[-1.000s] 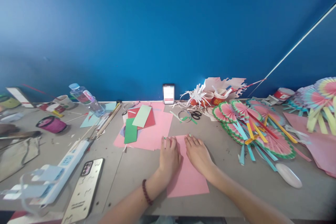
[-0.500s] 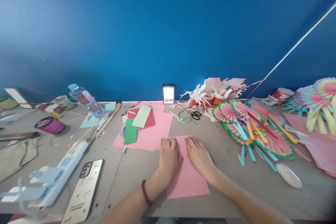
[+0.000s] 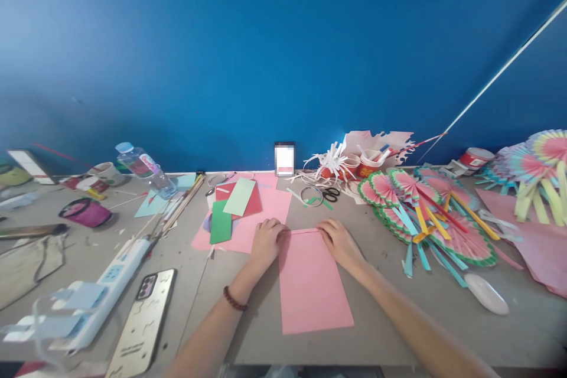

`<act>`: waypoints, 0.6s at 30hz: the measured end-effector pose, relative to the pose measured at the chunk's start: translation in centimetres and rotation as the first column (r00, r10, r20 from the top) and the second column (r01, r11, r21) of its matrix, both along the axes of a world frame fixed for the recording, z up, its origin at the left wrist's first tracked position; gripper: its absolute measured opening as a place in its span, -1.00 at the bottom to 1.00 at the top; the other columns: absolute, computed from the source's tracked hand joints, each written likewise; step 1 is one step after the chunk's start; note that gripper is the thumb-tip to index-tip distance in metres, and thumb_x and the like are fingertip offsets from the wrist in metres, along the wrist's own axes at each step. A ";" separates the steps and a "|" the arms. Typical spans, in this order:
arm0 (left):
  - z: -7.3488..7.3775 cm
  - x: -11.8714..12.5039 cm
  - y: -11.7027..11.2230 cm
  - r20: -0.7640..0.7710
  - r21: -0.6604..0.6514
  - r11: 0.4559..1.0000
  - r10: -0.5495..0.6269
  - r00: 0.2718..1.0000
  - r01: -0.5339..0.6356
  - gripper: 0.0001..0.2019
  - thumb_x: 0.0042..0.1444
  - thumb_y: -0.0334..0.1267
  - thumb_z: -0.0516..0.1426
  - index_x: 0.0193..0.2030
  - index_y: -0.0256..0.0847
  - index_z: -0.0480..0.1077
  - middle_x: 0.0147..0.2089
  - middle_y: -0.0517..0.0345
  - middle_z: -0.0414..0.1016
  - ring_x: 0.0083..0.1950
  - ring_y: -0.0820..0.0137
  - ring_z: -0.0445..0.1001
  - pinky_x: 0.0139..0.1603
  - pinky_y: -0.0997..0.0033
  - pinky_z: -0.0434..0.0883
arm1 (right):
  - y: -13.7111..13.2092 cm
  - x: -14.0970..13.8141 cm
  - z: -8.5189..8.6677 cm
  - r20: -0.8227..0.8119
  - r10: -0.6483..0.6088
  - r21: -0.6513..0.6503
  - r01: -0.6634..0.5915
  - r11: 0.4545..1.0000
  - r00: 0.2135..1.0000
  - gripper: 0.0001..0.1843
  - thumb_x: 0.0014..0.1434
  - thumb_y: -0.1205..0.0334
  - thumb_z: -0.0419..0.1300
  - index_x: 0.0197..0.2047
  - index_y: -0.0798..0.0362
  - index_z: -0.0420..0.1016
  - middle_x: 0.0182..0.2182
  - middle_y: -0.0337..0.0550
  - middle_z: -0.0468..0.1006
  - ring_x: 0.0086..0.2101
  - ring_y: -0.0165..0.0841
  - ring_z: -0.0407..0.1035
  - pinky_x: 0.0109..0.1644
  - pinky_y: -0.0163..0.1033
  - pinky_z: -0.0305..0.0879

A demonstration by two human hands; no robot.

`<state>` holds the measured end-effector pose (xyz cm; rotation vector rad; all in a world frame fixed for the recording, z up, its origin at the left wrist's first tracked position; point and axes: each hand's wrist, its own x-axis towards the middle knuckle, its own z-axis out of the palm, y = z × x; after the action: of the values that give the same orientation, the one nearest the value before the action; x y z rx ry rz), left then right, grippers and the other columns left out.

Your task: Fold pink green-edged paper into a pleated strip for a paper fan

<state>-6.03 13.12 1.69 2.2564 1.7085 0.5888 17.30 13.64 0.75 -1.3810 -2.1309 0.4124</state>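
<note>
A sheet of pink paper [image 3: 313, 289] lies flat on the table in front of me, with a narrow folded strip along its far edge. My left hand [image 3: 268, 241] grips the far left corner of that strip, fingers curled and pressed together. At the far right corner, my right hand [image 3: 340, 242] pinches the same edge, thumb under the bent fingers. Beyond my left hand is a larger pink sheet [image 3: 274, 212] bearing a green card [image 3: 221, 222], a pale green card [image 3: 240, 196] and a red card [image 3: 253, 199].
Folded paper fans [image 3: 465, 239] with coloured strips spread across the right, near a white oval object [image 3: 486, 294]. A phone [image 3: 140, 322] and a power strip [image 3: 108, 292] lie left. Scissors [image 3: 330, 194], a roll of tape [image 3: 311, 195] and a tilted bottle [image 3: 146, 168] sit farther back.
Both hands have moved from lying flat on the paper to its far corners, the left outward to the left and the right slightly outward. Their fingers have curled onto the folded edge.
</note>
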 end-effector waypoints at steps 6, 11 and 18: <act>0.8 -0.1 -0.2 0.062 -0.060 0.998 0.005 0.998 -0.001 -0.83 0.22 -0.31 0.06 -0.25 -0.12 0.51 -0.18 0.15 0.51 -0.08 0.34 0.41 -0.04 0.28 0.24 | 0.8 0.6 -0.3 -0.099 -0.004 -0.064 -0.002 0.998 0.995 -0.75 0.19 0.37 0.02 -0.26 0.10 0.54 -0.27 -0.09 0.54 -0.19 -0.31 0.41 -0.04 -0.22 0.32; 1.0 -0.1 -0.2 0.052 -0.076 0.997 -0.007 0.999 0.010 -0.81 0.20 -0.33 0.06 -0.20 -0.12 0.51 -0.17 0.11 0.51 -0.07 0.32 0.41 -0.03 0.26 0.25 | 0.9 0.7 -0.2 -0.116 -0.023 -0.086 0.013 0.996 0.993 -0.80 0.18 0.31 0.08 -0.31 0.08 0.55 -0.31 -0.11 0.54 -0.25 -0.32 0.44 -0.10 -0.24 0.35; 0.6 -0.1 -0.2 0.022 -0.067 0.998 -0.001 1.000 0.003 -0.82 0.18 -0.36 0.07 -0.19 -0.11 0.49 -0.18 0.12 0.50 -0.09 0.32 0.41 -0.07 0.29 0.25 | 0.7 0.5 0.3 -0.085 -0.047 -0.123 0.036 0.992 0.995 -0.84 0.12 0.38 0.10 -0.29 0.11 0.51 -0.31 -0.11 0.53 -0.25 -0.32 0.41 -0.11 -0.24 0.33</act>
<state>-6.17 12.95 2.33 2.1975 1.6900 0.5448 17.83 14.30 1.05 -1.4444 -2.0319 0.5840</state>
